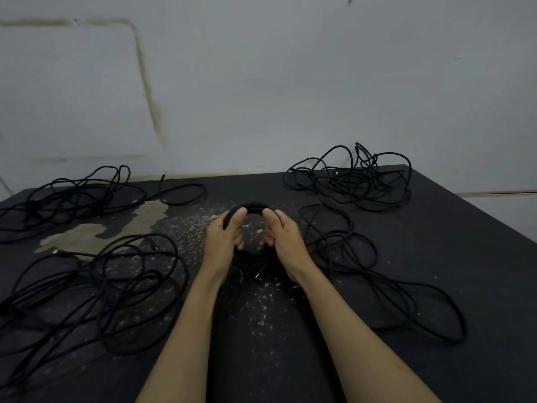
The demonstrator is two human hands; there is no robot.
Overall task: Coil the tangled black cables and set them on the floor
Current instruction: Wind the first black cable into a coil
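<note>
A tight round coil of black cable [252, 205] stands nearly upright at the middle of the dark floor surface [436, 242]. My left hand [223, 237] grips its left side and my right hand [286, 239] grips its right side, thumbs on top. The coil's lower part [251, 258] rests between my wrists, with a plug end poking out below. Loose tangled black cables lie around: one at the far left [72, 196], one at the near left [96, 289], one at the far right [353, 178] and one at the near right [377, 274].
A grey-white wall [261, 82] with a brown stain rises just behind the dark surface. White specks and a worn pale patch [125, 225] mark the surface. Its right edge [476, 207] drops to a lower pale floor.
</note>
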